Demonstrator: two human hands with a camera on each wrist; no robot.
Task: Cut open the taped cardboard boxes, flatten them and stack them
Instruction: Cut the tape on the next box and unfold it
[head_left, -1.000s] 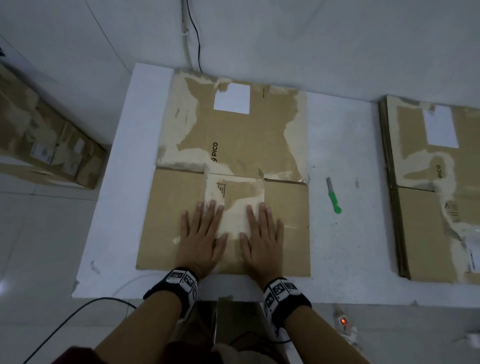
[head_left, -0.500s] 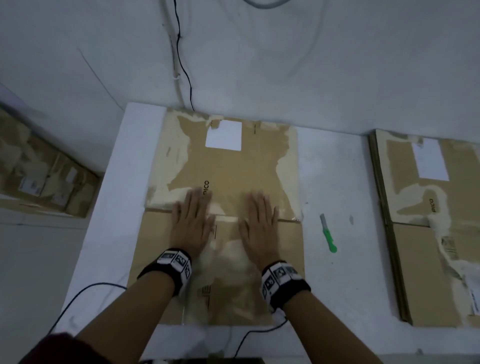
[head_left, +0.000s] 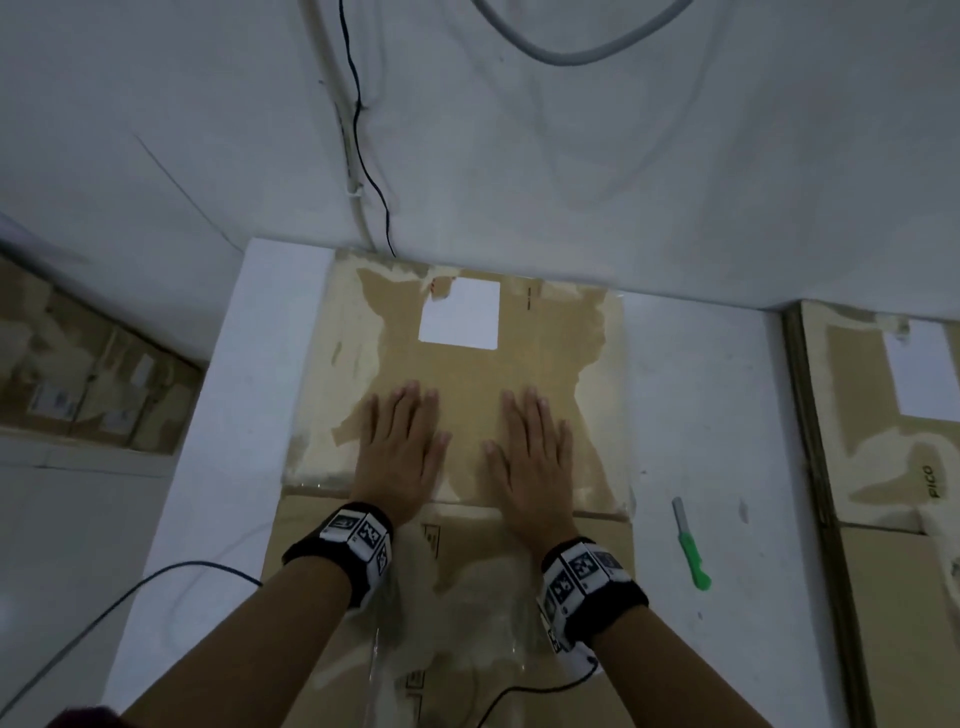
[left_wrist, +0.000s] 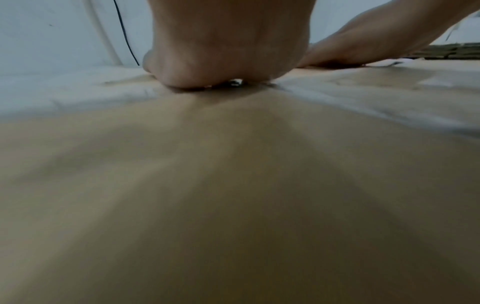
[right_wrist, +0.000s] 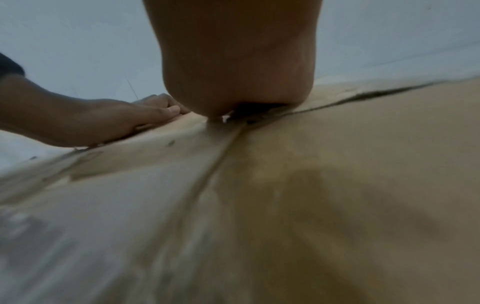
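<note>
A flattened brown cardboard box (head_left: 467, 364) with torn tape marks and a white label lies on the white table (head_left: 701, 405). My left hand (head_left: 402, 447) and right hand (head_left: 530, 452) press flat on its far panel, side by side, fingers straight and pointing to the wall. In the left wrist view the palm heel (left_wrist: 228, 51) bears on the cardboard (left_wrist: 233, 185); the right wrist view shows the same for the right palm heel (right_wrist: 239, 61), beside the fold seam. A green-handled knife (head_left: 690, 545) lies on the table right of the box, untouched.
A stack of flattened boxes (head_left: 893, 493) lies at the table's right end. Taped boxes (head_left: 88, 379) sit on the floor at left. A black cable (head_left: 369, 156) and a grey hose run down the wall behind the table. Wrist cables trail near the front edge.
Both hands have slid away from me, from the near flap over the fold seam onto the far panel, still pressing flat. The box and the knife have stayed in place.
</note>
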